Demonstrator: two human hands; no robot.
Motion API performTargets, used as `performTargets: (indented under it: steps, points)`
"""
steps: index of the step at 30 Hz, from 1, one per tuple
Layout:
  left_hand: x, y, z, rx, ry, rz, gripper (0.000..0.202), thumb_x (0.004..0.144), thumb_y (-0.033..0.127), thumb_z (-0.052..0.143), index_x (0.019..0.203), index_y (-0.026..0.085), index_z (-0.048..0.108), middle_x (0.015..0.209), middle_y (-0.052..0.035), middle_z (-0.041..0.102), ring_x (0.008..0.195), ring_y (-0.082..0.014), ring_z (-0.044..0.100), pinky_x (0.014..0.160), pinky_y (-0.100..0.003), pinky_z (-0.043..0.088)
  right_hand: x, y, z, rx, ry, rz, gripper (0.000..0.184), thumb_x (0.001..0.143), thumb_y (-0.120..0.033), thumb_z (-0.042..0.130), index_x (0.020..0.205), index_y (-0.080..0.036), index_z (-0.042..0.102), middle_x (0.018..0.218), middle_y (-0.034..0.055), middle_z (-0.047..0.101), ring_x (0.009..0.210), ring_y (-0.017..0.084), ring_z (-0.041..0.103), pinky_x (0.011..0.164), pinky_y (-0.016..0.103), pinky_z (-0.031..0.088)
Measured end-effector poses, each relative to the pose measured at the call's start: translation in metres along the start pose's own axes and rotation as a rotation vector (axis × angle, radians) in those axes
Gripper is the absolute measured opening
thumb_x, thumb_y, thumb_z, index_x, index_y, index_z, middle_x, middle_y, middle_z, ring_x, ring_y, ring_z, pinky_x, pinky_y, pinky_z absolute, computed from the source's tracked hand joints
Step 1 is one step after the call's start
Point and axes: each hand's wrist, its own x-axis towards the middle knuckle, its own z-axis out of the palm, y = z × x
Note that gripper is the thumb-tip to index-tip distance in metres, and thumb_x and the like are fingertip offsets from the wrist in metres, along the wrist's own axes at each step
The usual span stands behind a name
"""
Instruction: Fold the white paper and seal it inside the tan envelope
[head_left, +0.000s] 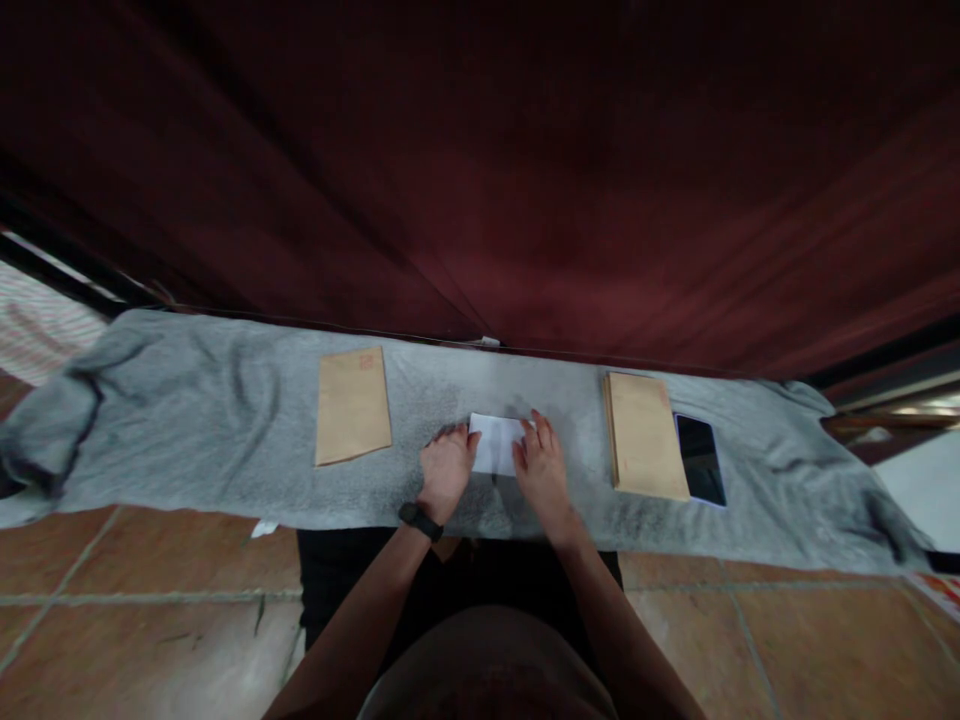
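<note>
A white sheet of paper (pixel 495 445), apparently folded to a small rectangle, lies on the grey cloth in front of me. At its left edge is my left hand (pixel 448 465), fingers curled under and thumb on the paper; a dark watch sits on that wrist. Across from it, my right hand (pixel 543 468) rests on the paper's right end, its fingers apart and lying on the surface. To the left lies a brown paper envelope (pixel 352 408) with a red print in its upper corner. On the right is a stack of brown envelopes (pixel 649 437).
A dark-screened phone (pixel 701 460) lies against the right side of the envelope stack. The long narrow surface is covered by a wrinkled grey cloth (pixel 225 430). Behind it hangs a dark red curtain (pixel 480 200). Brown floor tiles (pixel 187 650) show below.
</note>
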Motion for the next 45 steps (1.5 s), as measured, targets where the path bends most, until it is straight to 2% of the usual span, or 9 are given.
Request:
performTargets:
  steps: [5, 12, 16, 20, 25, 29, 36, 40, 45]
  points:
    - [0.0, -0.002, 0.001, -0.005, 0.03, 0.035, 0.04, 0.106, 0.044, 0.04, 0.112, 0.016, 0.068, 0.098, -0.0159, 0.074, 0.096, -0.0284, 0.072, 0.076, -0.033, 0.05, -0.006, -0.02, 0.013, 0.039, -0.146, -0.091, 0.044, 0.105, -0.025, 0.041, 0.146, -0.013, 0.053, 0.157, 0.0139, 0.047, 0.148, 0.025, 0.038, 0.122, 0.045, 0.035]
    - [0.001, -0.003, 0.003, 0.017, 0.157, 0.088, 0.031, 0.103, 0.038, 0.048, 0.115, 0.015, 0.066, 0.103, -0.0144, 0.073, 0.103, -0.0301, 0.069, 0.086, -0.039, 0.052, -0.015, -0.022, 0.02, -0.108, -0.173, -0.041, 0.05, 0.106, -0.032, 0.042, 0.153, -0.014, 0.047, 0.161, 0.0135, 0.041, 0.15, 0.029, 0.037, 0.124, 0.05, 0.028]
    - [-0.002, 0.005, 0.017, -0.071, 0.285, 0.351, 0.037, 0.104, 0.028, 0.04, 0.132, 0.015, 0.06, 0.13, -0.0143, 0.067, 0.123, -0.0281, 0.061, 0.106, -0.043, 0.047, -0.017, -0.021, 0.022, -0.146, -0.185, -0.055, 0.052, 0.106, -0.028, 0.04, 0.155, -0.014, 0.042, 0.163, 0.014, 0.037, 0.151, 0.029, 0.035, 0.124, 0.051, 0.027]
    - [-0.01, 0.017, 0.038, -0.167, 0.257, 0.573, 0.051, 0.106, 0.036, 0.035, 0.15, 0.014, 0.045, 0.155, -0.0134, 0.05, 0.145, -0.024, 0.044, 0.121, -0.042, 0.036, -0.018, -0.018, 0.023, -0.187, -0.228, -0.097, 0.057, 0.101, -0.018, 0.042, 0.157, -0.011, 0.037, 0.163, 0.0155, 0.036, 0.152, 0.029, 0.032, 0.124, 0.05, 0.026]
    - [-0.016, 0.012, 0.052, -0.099, 0.259, 0.543, 0.061, 0.107, 0.042, 0.031, 0.156, 0.006, 0.034, 0.162, -0.0173, 0.039, 0.154, -0.0258, 0.029, 0.126, -0.046, 0.028, -0.02, -0.014, 0.024, -0.219, -0.225, -0.116, 0.059, 0.101, -0.018, 0.039, 0.159, -0.013, 0.033, 0.165, 0.0126, 0.033, 0.153, 0.027, 0.03, 0.124, 0.049, 0.025]
    - [-0.017, 0.002, 0.054, -0.052, 0.277, 0.535, 0.065, 0.106, 0.044, 0.033, 0.159, 0.006, 0.029, 0.164, -0.018, 0.035, 0.156, -0.0275, 0.023, 0.126, -0.049, 0.027, -0.024, -0.005, 0.021, -0.235, -0.176, -0.074, 0.056, 0.103, -0.021, 0.037, 0.157, -0.007, 0.036, 0.163, 0.0162, 0.036, 0.153, 0.028, 0.031, 0.123, 0.048, 0.026]
    - [-0.02, 0.003, 0.052, 0.003, 0.266, 0.463, 0.061, 0.106, 0.038, 0.033, 0.158, 0.005, 0.033, 0.164, -0.019, 0.033, 0.156, -0.0284, 0.024, 0.126, -0.05, 0.024, -0.033, 0.021, 0.007, -0.269, -0.095, 0.013, 0.055, 0.107, -0.028, 0.031, 0.158, -0.007, 0.035, 0.16, 0.0171, 0.042, 0.149, 0.028, 0.037, 0.122, 0.05, 0.027]
    - [-0.02, 0.005, 0.05, 0.015, 0.26, 0.448, 0.064, 0.105, 0.045, 0.034, 0.158, 0.007, 0.034, 0.163, -0.0185, 0.035, 0.155, -0.0294, 0.026, 0.126, -0.051, 0.025, -0.039, 0.036, -0.001, -0.273, -0.074, 0.048, 0.053, 0.108, -0.028, 0.03, 0.158, -0.011, 0.037, 0.161, 0.0154, 0.041, 0.15, 0.028, 0.036, 0.123, 0.051, 0.027]
    - [-0.021, 0.006, 0.048, 0.017, 0.259, 0.443, 0.065, 0.105, 0.048, 0.035, 0.158, 0.01, 0.034, 0.164, -0.0181, 0.033, 0.155, -0.0297, 0.026, 0.126, -0.05, 0.023, -0.04, 0.029, -0.008, -0.182, 0.0, 0.079, 0.055, 0.108, -0.028, 0.029, 0.16, -0.011, 0.029, 0.164, 0.0178, 0.035, 0.153, 0.028, 0.031, 0.121, 0.053, 0.031]
